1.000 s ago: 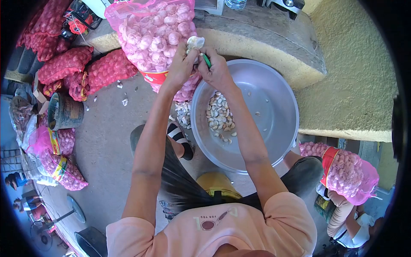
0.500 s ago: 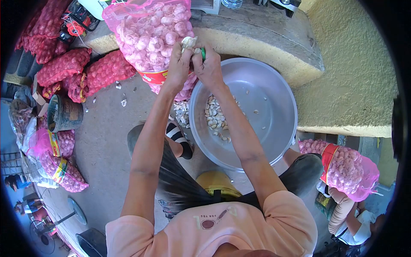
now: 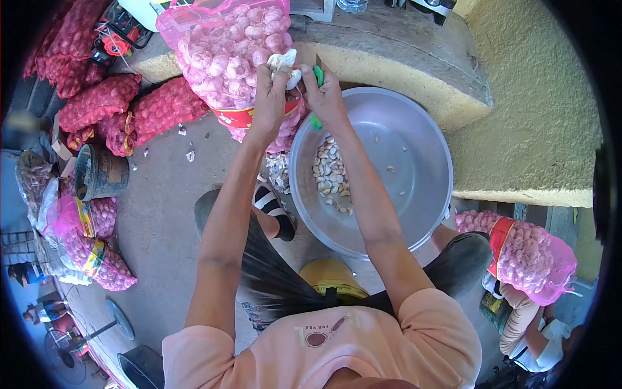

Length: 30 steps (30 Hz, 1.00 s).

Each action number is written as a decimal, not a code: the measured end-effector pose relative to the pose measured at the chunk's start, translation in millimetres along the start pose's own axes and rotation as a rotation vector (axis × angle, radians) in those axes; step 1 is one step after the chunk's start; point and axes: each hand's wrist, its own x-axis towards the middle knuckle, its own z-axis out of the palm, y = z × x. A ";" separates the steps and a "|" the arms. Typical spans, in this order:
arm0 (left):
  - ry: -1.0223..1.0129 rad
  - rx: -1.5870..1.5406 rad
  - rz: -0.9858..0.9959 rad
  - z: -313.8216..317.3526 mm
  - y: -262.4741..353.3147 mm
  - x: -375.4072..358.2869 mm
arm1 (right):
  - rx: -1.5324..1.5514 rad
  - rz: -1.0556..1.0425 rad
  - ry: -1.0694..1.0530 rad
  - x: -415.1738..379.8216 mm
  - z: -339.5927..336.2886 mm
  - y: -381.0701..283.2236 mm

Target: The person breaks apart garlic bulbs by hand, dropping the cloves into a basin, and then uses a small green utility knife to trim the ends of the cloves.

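Over the front of a large pink mesh sack of garlic [image 3: 230, 55], my left hand [image 3: 269, 97] grips a garlic bulb [image 3: 284, 63] with its pale skin partly peeled back. Close beside it, my right hand [image 3: 326, 100] is closed around a small knife [image 3: 318, 74] with a green handle, its dark blade pointing up and away. A narrow gap separates the knife from the bulb. Below my right forearm stands a wide grey plastic basin [image 3: 414, 175]. Loose garlic cloves [image 3: 329, 170] lie in a heap at its left side, with a few scattered elsewhere inside.
Garlic skins [image 3: 278, 172] are piled on the floor between basin and sack. Red mesh sacks [image 3: 165, 110] and a dark bucket [image 3: 100, 174] stand to the left. A yellow bucket [image 3: 334, 275] sits between my legs. At right, another person [image 3: 534, 337] sits by a garlic sack [image 3: 525, 256].
My hands have moved slightly apart. The right hand has turned and drawn the knife away from the bulb, so its green handle and blade now show. More of the bulb's pale skin is visible.
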 end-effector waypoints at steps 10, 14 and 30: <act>0.035 -0.237 -0.109 -24.1 -1.6 11.7 | -0.174 0.349 0.256 93.5 -61.8 164.5; 0.008 -0.351 -0.105 -17.5 1.7 11.7 | -0.294 0.500 0.323 94.1 -62.6 167.4; 0.044 0.129 0.090 -5.2 -5.0 6.4 | -0.286 -0.280 -0.153 15.9 -6.5 4.6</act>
